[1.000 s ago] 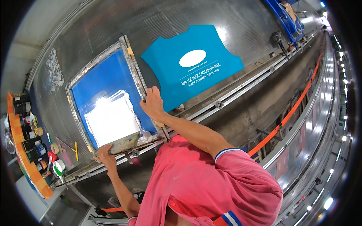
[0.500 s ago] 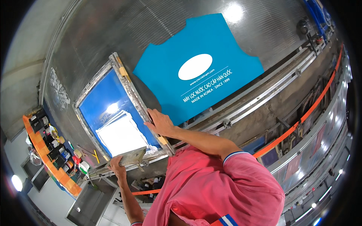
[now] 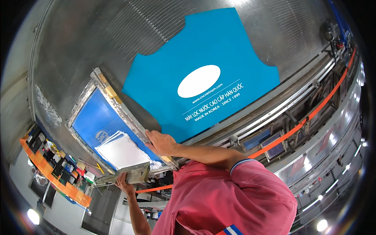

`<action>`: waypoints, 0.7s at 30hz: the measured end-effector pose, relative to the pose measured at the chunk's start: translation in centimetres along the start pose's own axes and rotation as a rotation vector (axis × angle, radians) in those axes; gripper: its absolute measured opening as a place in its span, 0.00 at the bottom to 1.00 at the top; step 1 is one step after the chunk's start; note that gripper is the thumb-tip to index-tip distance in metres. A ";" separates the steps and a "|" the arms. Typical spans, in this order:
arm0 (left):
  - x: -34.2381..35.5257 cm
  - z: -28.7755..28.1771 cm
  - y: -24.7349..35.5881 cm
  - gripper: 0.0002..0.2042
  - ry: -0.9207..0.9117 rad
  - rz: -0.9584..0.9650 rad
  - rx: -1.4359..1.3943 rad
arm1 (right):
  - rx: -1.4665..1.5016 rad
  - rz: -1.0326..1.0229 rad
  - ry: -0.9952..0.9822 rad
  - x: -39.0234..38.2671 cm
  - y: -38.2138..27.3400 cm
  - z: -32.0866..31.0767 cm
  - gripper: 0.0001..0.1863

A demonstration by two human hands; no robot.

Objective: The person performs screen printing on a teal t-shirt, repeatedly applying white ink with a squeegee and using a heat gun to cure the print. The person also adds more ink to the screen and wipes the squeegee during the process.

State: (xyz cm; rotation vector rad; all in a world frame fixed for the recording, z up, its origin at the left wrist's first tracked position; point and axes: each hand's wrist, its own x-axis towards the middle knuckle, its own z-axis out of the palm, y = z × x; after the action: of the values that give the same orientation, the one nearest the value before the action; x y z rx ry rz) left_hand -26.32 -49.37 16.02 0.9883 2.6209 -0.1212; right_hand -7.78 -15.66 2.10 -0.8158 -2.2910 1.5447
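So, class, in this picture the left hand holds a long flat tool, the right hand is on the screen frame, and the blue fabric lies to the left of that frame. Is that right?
Not quite: the head view shows the blue fabric to the right of the screen frame. The left hand does hold the long flat tool, and the right hand is on the frame.

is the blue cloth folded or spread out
Spread out: the cloth lies flat on the table, its curved cutouts and white print in view.

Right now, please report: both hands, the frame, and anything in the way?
Left hand gripping squeegee. Right hand holding screen frame by right side. White ink inside frame. Teal fabric beside it, print uncovered.
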 end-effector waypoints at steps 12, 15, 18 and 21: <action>1.5 -0.3 0.6 0.20 -0.063 0.085 0.155 | 0.031 -0.049 0.044 0.7 0.8 -0.6 0.32; 1.3 -0.3 0.6 0.19 -0.059 0.100 0.162 | 0.042 -0.049 0.038 0.6 0.8 -0.5 0.32; 0.9 0.0 -0.1 0.22 -0.077 0.014 0.084 | 0.037 -0.052 0.031 0.7 0.8 -0.6 0.32; 1.1 0.0 0.2 0.20 -0.039 0.073 0.081 | 0.024 -0.049 0.023 0.6 0.7 -0.6 0.32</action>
State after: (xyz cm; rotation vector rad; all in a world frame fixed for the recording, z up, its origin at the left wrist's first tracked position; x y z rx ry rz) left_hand -26.94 -48.51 15.68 1.0963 2.5586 -0.2279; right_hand -7.75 -14.66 1.60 -0.7622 -2.2548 1.5308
